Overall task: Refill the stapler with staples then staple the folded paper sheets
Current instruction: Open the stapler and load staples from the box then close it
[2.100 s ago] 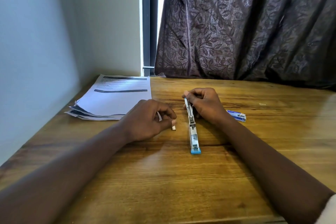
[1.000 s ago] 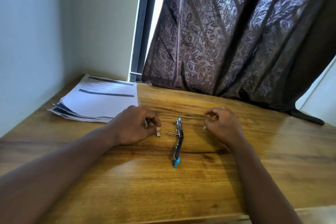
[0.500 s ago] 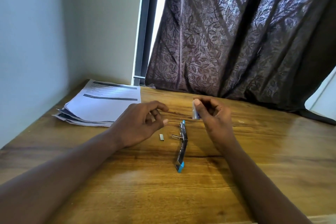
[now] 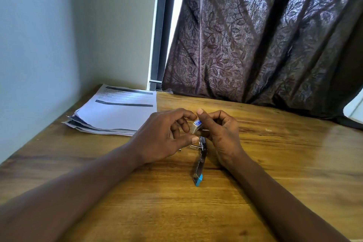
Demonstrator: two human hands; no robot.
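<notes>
A small white and blue staple box point(image 4: 197, 126) is held up above the table between both hands. My right hand point(image 4: 222, 133) pinches it with thumb and fingers. My left hand point(image 4: 167, 135) touches its left end with curled fingertips. Below them the stapler point(image 4: 199, 161), silver with a blue end, lies opened out flat on the wooden table point(image 4: 216, 202), its far end hidden by my hands. A thin metal part sticks out to the stapler's left. The folded paper sheets point(image 4: 117, 112) lie stacked at the back left.
A pale wall point(image 4: 49, 45) runs along the table's left side. A dark patterned curtain point(image 4: 265, 35) hangs behind the table's far edge, with a window frame point(image 4: 161, 25) beside it.
My right hand lifted the staple box from the table's right side to the centre. My left hand let go of a small staple strip and came up to the box. The camera tilted.
</notes>
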